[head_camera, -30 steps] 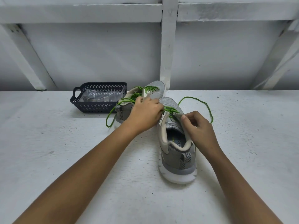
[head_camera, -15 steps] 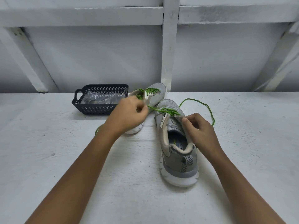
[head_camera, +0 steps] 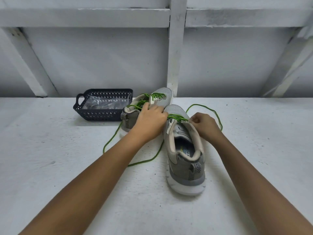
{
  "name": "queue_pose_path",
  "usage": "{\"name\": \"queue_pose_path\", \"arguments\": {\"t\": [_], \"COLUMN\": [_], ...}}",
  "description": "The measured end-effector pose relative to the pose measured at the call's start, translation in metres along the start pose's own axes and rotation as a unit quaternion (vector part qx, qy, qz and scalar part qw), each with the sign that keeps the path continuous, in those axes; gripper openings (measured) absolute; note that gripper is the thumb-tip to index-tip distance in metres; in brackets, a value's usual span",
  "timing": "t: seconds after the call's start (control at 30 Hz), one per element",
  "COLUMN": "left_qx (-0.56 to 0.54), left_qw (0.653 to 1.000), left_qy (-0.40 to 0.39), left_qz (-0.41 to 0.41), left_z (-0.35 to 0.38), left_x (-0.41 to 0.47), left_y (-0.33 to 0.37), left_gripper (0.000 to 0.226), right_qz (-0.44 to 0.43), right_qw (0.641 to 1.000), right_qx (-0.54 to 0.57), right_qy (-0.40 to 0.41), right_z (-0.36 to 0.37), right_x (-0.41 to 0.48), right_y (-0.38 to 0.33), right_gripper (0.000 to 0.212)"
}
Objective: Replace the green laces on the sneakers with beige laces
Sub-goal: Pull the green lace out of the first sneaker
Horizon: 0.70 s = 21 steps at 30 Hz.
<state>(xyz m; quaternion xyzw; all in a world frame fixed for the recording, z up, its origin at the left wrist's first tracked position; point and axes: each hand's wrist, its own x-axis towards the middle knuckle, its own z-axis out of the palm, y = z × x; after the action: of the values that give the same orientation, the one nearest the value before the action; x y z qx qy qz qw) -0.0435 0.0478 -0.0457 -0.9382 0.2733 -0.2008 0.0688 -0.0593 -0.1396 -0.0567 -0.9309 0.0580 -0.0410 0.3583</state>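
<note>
Head view: right grip (head_camera: 205,125) pinches the near sneaker's (head_camera: 186,173) eyelet edge; just left, left grip (head_camera: 150,120) clamps its green lace (head_camera: 177,118).

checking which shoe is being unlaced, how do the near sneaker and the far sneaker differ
The near sneaker shows its heel to the camera; the far sneaker sits angled beside the basket. The right hand pinches the near sneaker's edge, not the far one. Both are grey with green laces.

Basket (head_camera: 101,114) beside far sneaker (head_camera: 162,95), lace (head_camera: 142,162) looped across table (head_camera: 50,167)
</note>
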Motion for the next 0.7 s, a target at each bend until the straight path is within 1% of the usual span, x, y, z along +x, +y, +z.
{"name": "queue_pose_path", "arguments": {"t": [0.03, 0.1, 0.17, 0.27, 0.37, 0.47, 0.57, 0.63, 0.7], "left_qx": [-0.021, -0.114, -0.223, -0.308, -0.336, -0.371, -0.378, -0.372, -0.372], "left_qw": [1.0, 0.993, 0.971, 0.946, 0.936, 0.922, 0.921, 0.925, 0.924], "left_qy": [-0.008, -0.007, -0.009, -0.024, -0.028, -0.031, -0.025, -0.004, 0.004], "left_qz": [0.002, -0.043, -0.085, -0.101, -0.098, -0.103, -0.088, -0.082, -0.091], "left_z": [-0.003, -0.013, -0.026, -0.047, -0.06, -0.063, -0.061, -0.057, -0.05], "left_x": [0.001, 0.004, 0.005, 0.0, -0.01, -0.023, -0.035, -0.041, -0.046], "left_y": [0.001, 0.0, -0.001, 0.005, 0.016, 0.024, 0.033, 0.036, 0.039], "left_gripper": [0.016, 0.019, 0.02, 0.018, 0.016, 0.013, 0.011, 0.01, 0.022], "right_qz": [0.0, -0.004, -0.019, -0.044, -0.09, -0.136, -0.178, -0.193, -0.187], "right_qw": [1.0, 1.0, 0.998, 0.987, 0.986, 0.988, 0.984, 0.981, 0.981], "right_qx": [-0.009, 0.008, 0.067, 0.152, 0.139, 0.078, 0.023, 0.02, 0.05], "right_qy": [0.001, 0.001, -0.001, -0.011, -0.02, -0.005, 0.0, 0.005, 0.021], "right_z": [-0.001, -0.004, -0.01, -0.021, -0.026, -0.024, -0.019, -0.017, -0.019], "right_x": [0.0, -0.001, -0.005, -0.016, -0.031, -0.046, -0.054, -0.055, -0.055], "right_y": [-0.001, -0.004, -0.01, -0.023, -0.032, -0.029, -0.02, -0.015, -0.015], "right_gripper": [0.019, 0.025, 0.035, 0.035, 0.03, 0.025, 0.017, 0.013, 0.008]}}
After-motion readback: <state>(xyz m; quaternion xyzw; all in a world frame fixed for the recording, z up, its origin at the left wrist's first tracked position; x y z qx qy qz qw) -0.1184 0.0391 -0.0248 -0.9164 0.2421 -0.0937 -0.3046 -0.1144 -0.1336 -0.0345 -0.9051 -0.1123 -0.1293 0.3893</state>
